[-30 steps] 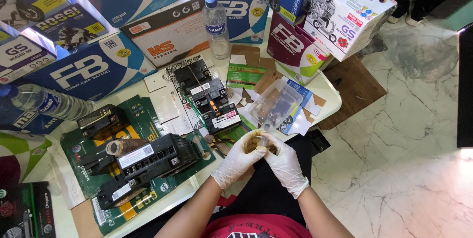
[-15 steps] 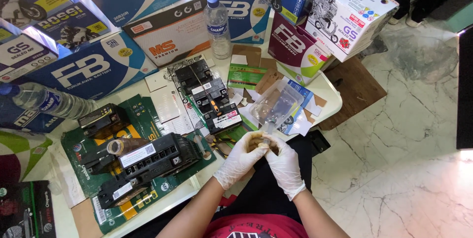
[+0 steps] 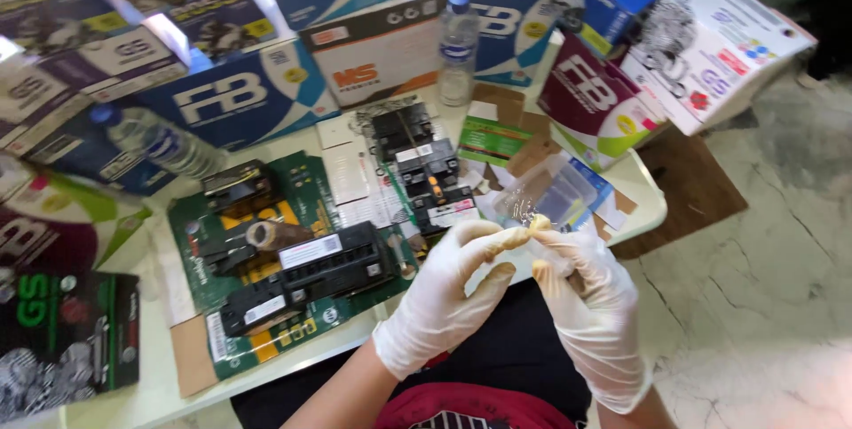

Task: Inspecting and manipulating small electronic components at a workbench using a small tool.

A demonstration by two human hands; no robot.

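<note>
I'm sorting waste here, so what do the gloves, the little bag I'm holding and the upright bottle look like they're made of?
Gloves on the left hand and right hand: thin cream rubber, probably latex, wrinkled. Small bag: clear glossy plastic film. Water bottle: transparent plastic, blue cap.

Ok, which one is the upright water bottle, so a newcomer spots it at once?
Start at the white table, then look to its far edge beside the row of boxes. The upright bottle stands there, clear with a blue cap; the other bottle lies on its side at left.
</note>
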